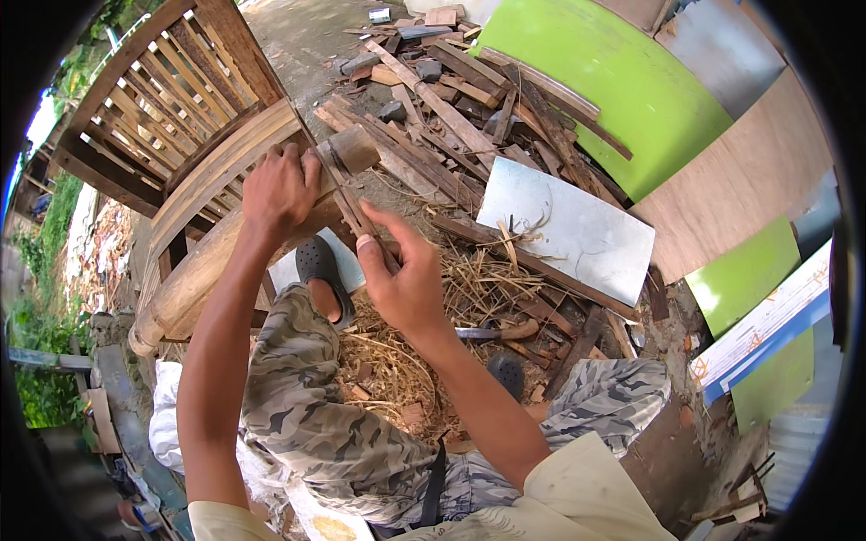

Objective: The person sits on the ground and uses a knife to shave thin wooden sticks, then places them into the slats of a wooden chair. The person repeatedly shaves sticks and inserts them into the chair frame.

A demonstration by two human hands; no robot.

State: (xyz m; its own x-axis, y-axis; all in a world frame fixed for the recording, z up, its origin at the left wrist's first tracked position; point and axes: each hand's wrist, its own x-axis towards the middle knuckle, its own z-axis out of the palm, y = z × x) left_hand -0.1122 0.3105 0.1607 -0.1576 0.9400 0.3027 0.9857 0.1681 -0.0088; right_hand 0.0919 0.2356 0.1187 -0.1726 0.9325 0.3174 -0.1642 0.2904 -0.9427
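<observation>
A thick bamboo pole (pixel 194 287) lies slanting across a slatted wooden bench (pixel 225 149). Near the pole's far end my left hand (pixel 281 187) is closed over it, knuckles up, its fingertips partly hidden. Across the pole, just right of that hand, runs a narrow brown strip (pixel 347 200), which looks like wood or bamboo. My right hand (pixel 406 275) grips the strip's near end, thumb along the top and index finger stretched beside it. On the ground past my right wrist lies a knife (pixel 492 334) with a curved wooden handle.
Shavings (pixel 388 379) cover the ground between my feet. Scrap boards (pixel 451 117) are piled ahead, beside a metal sheet (pixel 568 225) and a large green panel (pixel 622 81). A plywood sheet (pixel 735 171) leans at the right. My camouflage-trousered knees flank the work area.
</observation>
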